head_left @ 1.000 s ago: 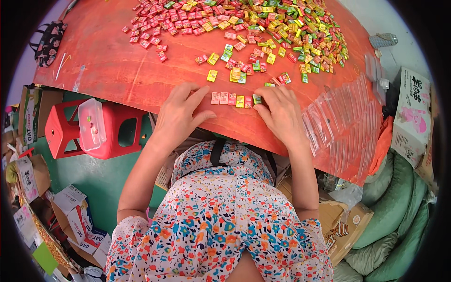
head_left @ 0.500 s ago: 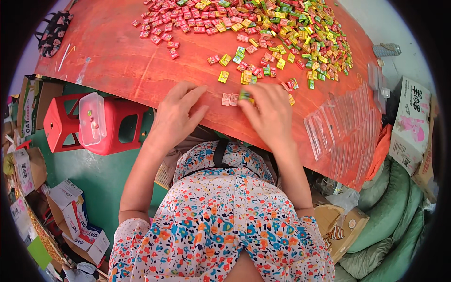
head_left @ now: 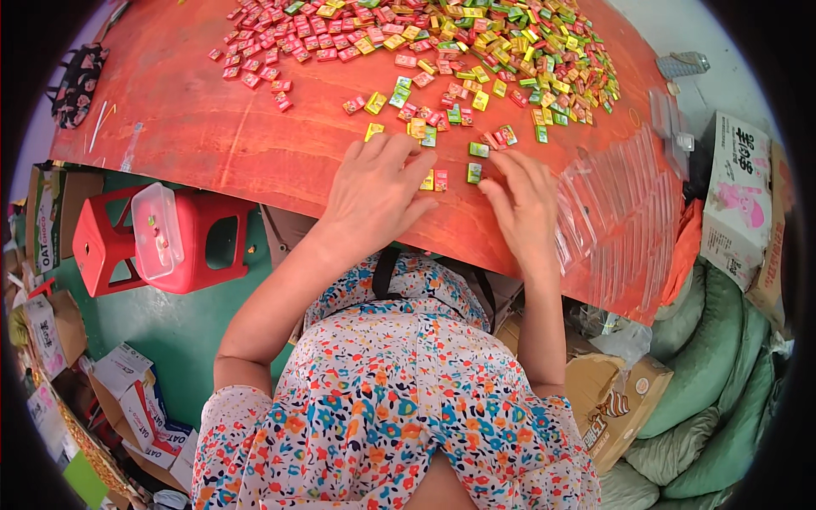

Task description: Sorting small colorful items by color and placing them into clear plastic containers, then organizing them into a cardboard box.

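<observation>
My left hand [head_left: 378,187] hovers at the near side of the red tabletop, thumb and fingers apart. Beside its fingertips lie a small yellow box [head_left: 427,180] and a small red box [head_left: 440,180], side by side; the hand may cover more boxes. My right hand [head_left: 525,204] is also open, with thumb and forefinger spread. Its thumb tip is close to a small green box [head_left: 474,173]; whether it touches I cannot tell. Another green box [head_left: 478,150] lies just beyond, near the forefinger.
A heap of small red, yellow and green boxes [head_left: 476,42] covers the table's [head_left: 170,110] far side. Clear plastic trays [head_left: 616,225] lie at the right. A red stool [head_left: 200,255] with a clear tub [head_left: 157,229] stands left. Cardboard boxes [head_left: 629,408] sit on the floor.
My left hand has moved right, over to the row of small boxes. My right hand has shifted right, and two green boxes now lie apart near its fingers. The whole view has shifted a little.
</observation>
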Demonstrator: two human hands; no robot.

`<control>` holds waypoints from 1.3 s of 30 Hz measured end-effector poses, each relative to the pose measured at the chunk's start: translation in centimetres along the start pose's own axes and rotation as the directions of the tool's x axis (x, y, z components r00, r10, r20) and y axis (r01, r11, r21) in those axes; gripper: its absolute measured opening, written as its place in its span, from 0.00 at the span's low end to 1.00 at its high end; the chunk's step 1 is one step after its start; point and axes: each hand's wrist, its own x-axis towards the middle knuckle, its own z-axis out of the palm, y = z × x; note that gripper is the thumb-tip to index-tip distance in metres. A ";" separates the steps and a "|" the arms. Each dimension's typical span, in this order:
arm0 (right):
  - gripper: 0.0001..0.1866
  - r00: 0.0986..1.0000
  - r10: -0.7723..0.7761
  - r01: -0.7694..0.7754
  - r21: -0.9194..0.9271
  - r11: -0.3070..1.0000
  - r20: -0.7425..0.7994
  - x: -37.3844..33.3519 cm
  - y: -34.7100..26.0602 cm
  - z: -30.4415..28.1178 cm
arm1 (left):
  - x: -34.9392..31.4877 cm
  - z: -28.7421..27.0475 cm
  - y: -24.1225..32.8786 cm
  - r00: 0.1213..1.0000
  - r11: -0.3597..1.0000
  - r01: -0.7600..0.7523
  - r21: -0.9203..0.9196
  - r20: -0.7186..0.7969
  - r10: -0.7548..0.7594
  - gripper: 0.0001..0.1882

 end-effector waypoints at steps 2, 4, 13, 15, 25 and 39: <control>0.16 0.999 0.017 -0.016 0.019 1.000 -0.034 -0.4 0.7 -0.9 | 0.4 0.8 0.3 1.000 0.999 -0.003 0.034 0.010 0.002 0.25; 0.13 0.993 0.115 -0.116 0.061 0.991 0.027 -1.1 1.3 -1.8 | 0.9 1.5 0.5 1.000 0.999 -0.024 0.035 -0.011 0.025 0.23; 0.16 0.994 0.083 -0.079 -0.052 0.996 0.072 -1.6 -0.2 -0.2 | 1.3 1.5 1.1 0.999 0.999 -0.049 -0.008 -0.007 0.049 0.14; 0.17 0.997 0.052 -0.048 -0.062 0.997 0.061 -1.6 0.0 -0.1 | 0.4 0.0 1.0 0.999 1.000 -0.020 -0.013 -0.049 0.020 0.13; 0.15 0.997 -0.074 0.074 0.023 0.997 0.010 0.1 -1.1 -0.4 | -3.5 -2.7 -3.5 0.985 0.984 0.169 -0.056 -0.018 -0.170 0.14; 0.19 0.982 -0.140 0.137 0.031 0.990 0.124 1.4 -1.6 1.0 | -2.4 -2.7 -4.5 0.979 0.967 0.180 -0.182 0.129 -0.158 0.21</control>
